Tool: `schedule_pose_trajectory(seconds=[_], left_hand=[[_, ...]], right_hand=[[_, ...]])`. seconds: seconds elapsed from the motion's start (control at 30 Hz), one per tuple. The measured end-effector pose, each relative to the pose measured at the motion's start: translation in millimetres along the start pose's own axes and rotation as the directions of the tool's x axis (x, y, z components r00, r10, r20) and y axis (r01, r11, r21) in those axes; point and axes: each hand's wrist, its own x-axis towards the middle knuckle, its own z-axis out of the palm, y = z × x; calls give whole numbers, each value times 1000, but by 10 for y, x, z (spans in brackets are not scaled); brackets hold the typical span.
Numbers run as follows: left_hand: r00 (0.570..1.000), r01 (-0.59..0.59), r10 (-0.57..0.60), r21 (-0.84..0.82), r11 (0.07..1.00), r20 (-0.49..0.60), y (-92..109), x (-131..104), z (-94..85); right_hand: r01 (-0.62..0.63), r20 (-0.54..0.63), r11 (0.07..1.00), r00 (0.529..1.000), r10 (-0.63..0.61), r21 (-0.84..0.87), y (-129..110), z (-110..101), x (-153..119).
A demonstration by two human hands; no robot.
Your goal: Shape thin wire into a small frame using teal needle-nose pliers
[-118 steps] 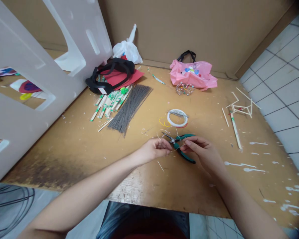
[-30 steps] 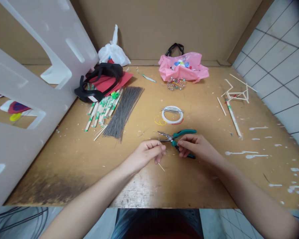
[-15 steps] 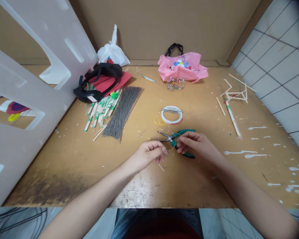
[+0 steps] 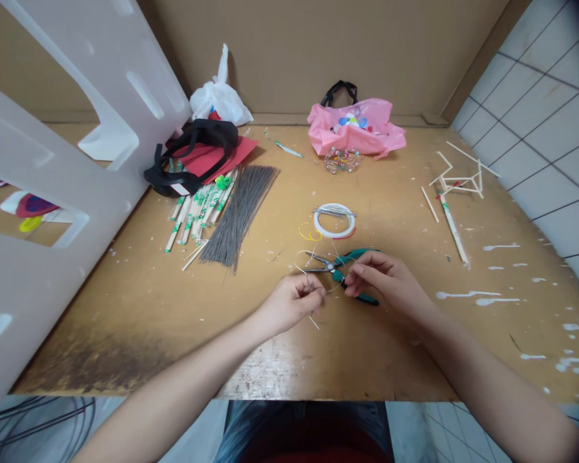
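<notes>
Between my hands runs a thin, curved wire (image 4: 336, 287), bent into loops. My left hand (image 4: 299, 298) pinches one part of it; a straight end pokes out below the fingers and a curl rises above them. My right hand (image 4: 374, 275) closes its fingertips on the other side of the wire. Lying on the table just behind and partly under my right hand are pliers (image 4: 326, 263) with green handles, jaws spread and pointing left. Farther back is a white ring (image 4: 315, 225) with short metal pieces across it, beside a yellow wire curl (image 4: 307, 233).
A bundle of grey wires (image 4: 238, 218) and several wrapped chopsticks (image 4: 197, 215) lie left, under a black strap (image 4: 229, 138). A pink bag (image 4: 323, 132) and a beaded wire piece (image 4: 342, 161) sit at the back. A stick frame (image 4: 463, 183) stands right; a white plastic panel (image 4: 149, 96) borders the left.
My left hand has turned slightly, and a curl of wire now shows above its fingers. My right hand stays almost in place, and the view has shifted a little.
</notes>
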Motion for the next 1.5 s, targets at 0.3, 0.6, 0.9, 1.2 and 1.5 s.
schedule_pose_trajectory(seconds=[0.3, 0.6, 0.9, 1.2, 1.5], left_hand=[[998, -36, 41, 117, 992, -37, -39, 49, -42], [936, -204, 273, 289, 935, -221, 50, 4, -104], [971, -239, 235, 99, 966, 52, 34, -67, 58], [974, -187, 152, -222, 957, -166, 37, 28, -33], [964, -244, 214, -212, 946, -156, 23, 33, -34]], right_hand=[[58, 34, 995, 998, -55, -75, -112, 23, -81], [-48, 127, 996, 990, 57, -78, -113, 16, -59], [-172, 280, 966, 934, 223, -195, -94, 136, -92], [-291, 270, 957, 921, 281, -6, -64, 119, -82], [-197, 132, 977, 970, 206, -80, -59, 123, -69]])
